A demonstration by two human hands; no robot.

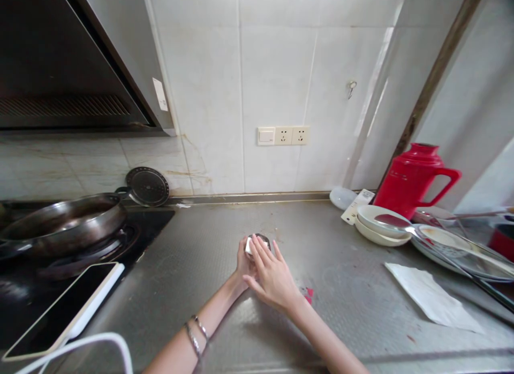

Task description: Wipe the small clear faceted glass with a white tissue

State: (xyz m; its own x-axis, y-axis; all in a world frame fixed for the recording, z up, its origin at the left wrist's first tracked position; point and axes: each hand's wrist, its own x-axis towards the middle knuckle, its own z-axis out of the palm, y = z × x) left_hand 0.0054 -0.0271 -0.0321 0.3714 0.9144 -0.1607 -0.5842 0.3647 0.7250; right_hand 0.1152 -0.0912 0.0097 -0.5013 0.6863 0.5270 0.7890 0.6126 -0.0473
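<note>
Near the middle of the metal counter (217,229), a small dark-rimmed round object (263,238) shows between my hands. My left hand (243,260) is wrapped round its left side. A white piece (249,245), perhaps tissue or cloth, lies over it under the fingertips of my right hand (270,272). The right hand rests on top with its fingers stretched forward and its thumb pointing left. Most of the object is hidden by the hands, so its kind cannot be made out. Two bracelets (196,334) are on the left wrist.
A pan (68,224) sits on the stove at the left, with a white-edged device (64,309) and cable in front. At the right are a red thermos (413,178), stacked bowls (381,229), plates with utensils, and a white napkin (429,296). Sockets (283,136) are on the wall.
</note>
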